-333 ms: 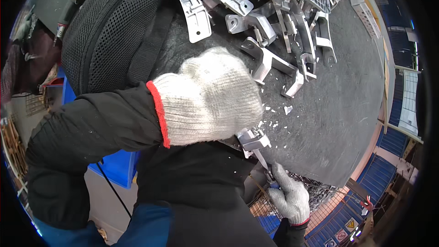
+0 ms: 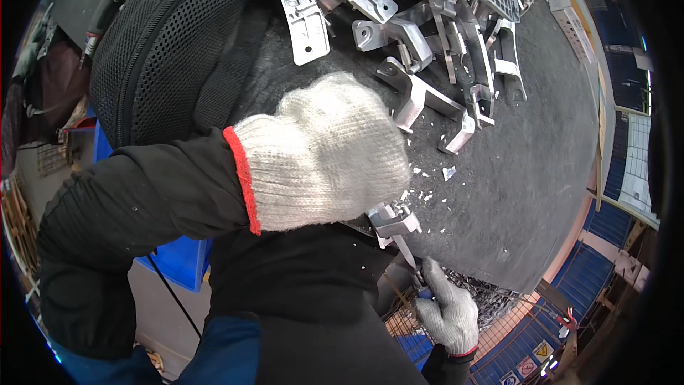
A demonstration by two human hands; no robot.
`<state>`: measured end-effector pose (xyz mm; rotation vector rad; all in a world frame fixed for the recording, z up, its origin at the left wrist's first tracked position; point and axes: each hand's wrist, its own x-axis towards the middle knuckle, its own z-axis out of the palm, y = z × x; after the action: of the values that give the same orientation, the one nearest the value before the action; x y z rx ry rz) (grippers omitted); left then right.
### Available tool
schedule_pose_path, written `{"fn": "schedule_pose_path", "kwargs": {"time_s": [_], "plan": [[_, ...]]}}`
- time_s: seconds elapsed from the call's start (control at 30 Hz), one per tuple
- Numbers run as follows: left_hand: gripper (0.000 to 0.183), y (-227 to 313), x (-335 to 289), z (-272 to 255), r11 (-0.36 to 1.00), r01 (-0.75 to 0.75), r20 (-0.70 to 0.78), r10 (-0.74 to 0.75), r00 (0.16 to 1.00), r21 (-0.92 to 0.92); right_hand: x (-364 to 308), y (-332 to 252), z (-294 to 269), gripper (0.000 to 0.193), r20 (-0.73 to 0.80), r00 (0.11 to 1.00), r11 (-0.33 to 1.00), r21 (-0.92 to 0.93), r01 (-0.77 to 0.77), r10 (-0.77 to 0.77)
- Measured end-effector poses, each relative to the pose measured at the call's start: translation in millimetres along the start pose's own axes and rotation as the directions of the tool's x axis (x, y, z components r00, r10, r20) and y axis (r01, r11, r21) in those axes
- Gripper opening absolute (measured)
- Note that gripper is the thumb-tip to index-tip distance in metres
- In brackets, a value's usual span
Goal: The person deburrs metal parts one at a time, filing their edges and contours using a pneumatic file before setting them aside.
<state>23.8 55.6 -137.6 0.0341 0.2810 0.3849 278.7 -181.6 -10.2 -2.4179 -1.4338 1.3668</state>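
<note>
My left hand (image 2: pixel 324 160), in a white knit glove with a red cuff, is closed over a small silvery cast metal bracket (image 2: pixel 393 221) at the near edge of the dark table (image 2: pixel 527 192). Only the bracket's lower end shows below the glove. My right hand (image 2: pixel 449 314), also gloved, sits lower down and grips a thin tool with a blue handle (image 2: pixel 413 264). The tool's tip touches the bracket's underside. Pale metal chips (image 2: pixel 427 175) lie scattered on the mat just beyond the bracket.
A pile of similar silvery brackets (image 2: pixel 427 21) covers the far side of the table. A black mesh pad (image 2: pixel 164 50) stands at the upper left, and a blue bin (image 2: pixel 178 264) lower left. Below the table's near edge is a wire basket (image 2: pixel 491 306).
</note>
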Motion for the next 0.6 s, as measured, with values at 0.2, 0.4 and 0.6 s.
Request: {"fn": "schedule_pose_path", "kwargs": {"time_s": [0.2, 0.4, 0.6], "plan": [[0.009, 6, 7, 28, -0.314, -0.233, 0.26, 0.046, 0.964, 0.92, 3, -7, -2, 0.068, 0.033, 0.999, 0.999, -0.003, -0.036, 0.036], [0.04, -1, 8, -32, 0.757, -0.127, 0.117, 0.067, 0.991, 0.641, 2, -8, -6, 0.07, 0.021, 0.991, 0.99, 0.031, -0.134, 0.134], [0.042, 3, 11, 34, -0.402, -0.201, 0.209, -0.022, 0.978, 0.893, 0, 3, 0, 0.07, 0.015, 0.998, 0.998, -0.021, -0.061, 0.062]]}}
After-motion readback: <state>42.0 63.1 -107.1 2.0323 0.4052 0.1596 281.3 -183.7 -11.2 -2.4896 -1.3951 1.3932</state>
